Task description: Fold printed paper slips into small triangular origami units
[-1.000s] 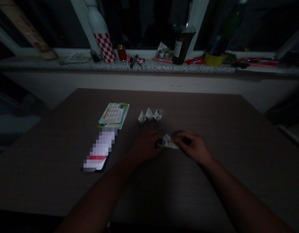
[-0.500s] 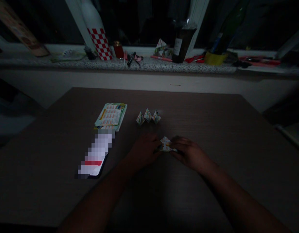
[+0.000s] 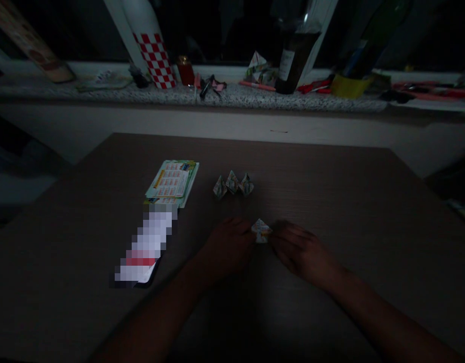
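Observation:
A small piece of folded printed paper (image 3: 261,232), pointed at the top, is between my two hands low over the table. My left hand (image 3: 229,246) is closed, its fingertips pinching the paper's left edge. From the other side my right hand (image 3: 301,248) pinches the right corner, its fingers bent and close together. The thumbs are mostly in shadow. Just beyond the hands stand three folded paper pieces in a row: a left one (image 3: 220,188), a middle one (image 3: 232,182) and a right one (image 3: 246,185).
A stack of printed paper sheets (image 3: 171,181) lies at the left, with a lit phone (image 3: 145,247) below it. Behind the table (image 3: 323,176), the stone windowsill (image 3: 202,99) holds a checkered bottle (image 3: 158,60), a dark cup (image 3: 292,65) and a yellow tape roll (image 3: 351,86).
Both hands and the folded paper sit slightly lower in view. The paper looks narrower and more compact, its flaring lower edge gone. The view has shifted slightly.

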Tool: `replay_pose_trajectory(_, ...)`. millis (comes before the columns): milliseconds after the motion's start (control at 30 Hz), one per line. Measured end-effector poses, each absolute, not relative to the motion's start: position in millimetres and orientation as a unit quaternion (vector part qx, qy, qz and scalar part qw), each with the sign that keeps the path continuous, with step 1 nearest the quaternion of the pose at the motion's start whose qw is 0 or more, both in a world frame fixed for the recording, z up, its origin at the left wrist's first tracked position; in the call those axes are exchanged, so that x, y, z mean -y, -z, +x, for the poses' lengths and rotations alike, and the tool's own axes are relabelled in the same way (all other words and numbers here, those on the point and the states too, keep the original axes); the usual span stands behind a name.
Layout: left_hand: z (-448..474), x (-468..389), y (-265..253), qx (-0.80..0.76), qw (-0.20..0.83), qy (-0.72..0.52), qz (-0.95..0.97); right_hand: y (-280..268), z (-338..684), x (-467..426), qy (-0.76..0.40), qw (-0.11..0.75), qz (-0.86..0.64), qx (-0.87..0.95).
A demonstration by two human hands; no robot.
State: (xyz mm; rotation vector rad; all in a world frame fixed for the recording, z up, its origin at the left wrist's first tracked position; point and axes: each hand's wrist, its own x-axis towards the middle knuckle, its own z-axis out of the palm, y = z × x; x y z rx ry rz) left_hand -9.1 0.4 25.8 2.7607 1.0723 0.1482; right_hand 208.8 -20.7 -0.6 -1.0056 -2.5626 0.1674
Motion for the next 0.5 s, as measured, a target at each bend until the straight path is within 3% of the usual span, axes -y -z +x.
replay_pose_trajectory(500,7,-6,-8,-0.446,0.131,-0.100,0.880,15,205,10,-0.099,0.294,-0.413,0.856)
